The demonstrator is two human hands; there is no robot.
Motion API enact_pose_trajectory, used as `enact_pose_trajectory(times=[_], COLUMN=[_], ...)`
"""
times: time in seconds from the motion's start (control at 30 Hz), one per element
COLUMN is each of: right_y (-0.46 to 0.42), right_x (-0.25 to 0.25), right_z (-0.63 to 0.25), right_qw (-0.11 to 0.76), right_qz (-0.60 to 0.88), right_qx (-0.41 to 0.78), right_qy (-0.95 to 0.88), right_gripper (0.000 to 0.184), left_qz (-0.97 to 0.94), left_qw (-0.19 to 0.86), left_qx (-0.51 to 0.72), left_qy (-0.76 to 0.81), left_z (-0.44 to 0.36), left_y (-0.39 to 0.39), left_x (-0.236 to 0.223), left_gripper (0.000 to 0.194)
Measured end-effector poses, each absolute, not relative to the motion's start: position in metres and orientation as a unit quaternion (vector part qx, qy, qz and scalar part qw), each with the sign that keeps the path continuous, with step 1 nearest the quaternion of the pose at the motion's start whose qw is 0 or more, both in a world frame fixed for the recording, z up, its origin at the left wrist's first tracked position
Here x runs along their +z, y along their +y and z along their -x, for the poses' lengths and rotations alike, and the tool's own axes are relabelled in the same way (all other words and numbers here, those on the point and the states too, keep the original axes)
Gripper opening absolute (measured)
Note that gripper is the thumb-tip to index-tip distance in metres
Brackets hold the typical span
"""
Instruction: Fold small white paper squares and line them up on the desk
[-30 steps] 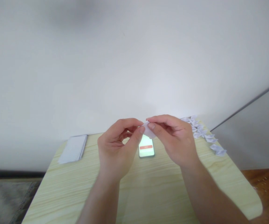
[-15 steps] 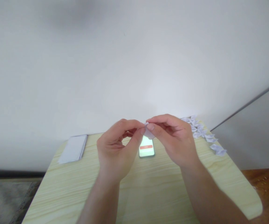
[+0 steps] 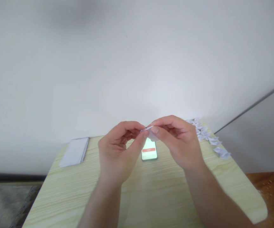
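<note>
The person is holding a small folded piece of white paper in the air above a pale wood-grain table, and both hands are gripping it. The left hand is pinching the paper's left end between thumb and index finger, while its other fingers are curling in behind. The right hand is pinching the right part in the same way, its thumb lying across the near face and its index finger reaching over toward the far side. The fingertips of the two hands are standing close together, with the paper bridging them; its exact folds are too small to tell. Beyond and below the paper, a phone is lying on the table, its lit screen showing a red bar, and the paper and thumbs are partly covering its upper end. A stack of white sheets is resting near the table's far left corner, well apart from the left hand. A cluster of folded white paper pieces is lying along the far right edge, just past the right hand, which is partly hiding it. Behind the table, a plain white wall is rising.
</note>
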State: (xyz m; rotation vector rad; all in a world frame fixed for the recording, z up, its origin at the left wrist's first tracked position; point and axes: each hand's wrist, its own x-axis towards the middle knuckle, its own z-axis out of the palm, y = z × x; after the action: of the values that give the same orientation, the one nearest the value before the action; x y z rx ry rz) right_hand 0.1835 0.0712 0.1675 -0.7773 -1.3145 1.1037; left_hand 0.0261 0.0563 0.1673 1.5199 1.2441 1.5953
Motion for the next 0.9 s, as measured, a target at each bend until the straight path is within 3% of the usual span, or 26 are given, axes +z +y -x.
enact_pose_trajectory(times=[0.3, 0.9], right_y=[0.072, 0.069], right_x=[0.166, 0.169], right_z=[-0.181, -0.178], right_qw=[0.614, 0.614], right_qz=[0.312, 0.296], right_qx=[0.474, 0.490], right_qy=[-0.549, -0.543], right_gripper=[0.008, 0.004], left_qz=[-0.571, -0.606], left_qw=[0.338, 0.259], left_qx=[0.587, 0.596], left_qy=[0.464, 0.458], left_z=[-0.023, -0.028], left_y=[0.057, 0.052], left_x=[0.172, 0.165], left_gripper=[0.008, 0.007])
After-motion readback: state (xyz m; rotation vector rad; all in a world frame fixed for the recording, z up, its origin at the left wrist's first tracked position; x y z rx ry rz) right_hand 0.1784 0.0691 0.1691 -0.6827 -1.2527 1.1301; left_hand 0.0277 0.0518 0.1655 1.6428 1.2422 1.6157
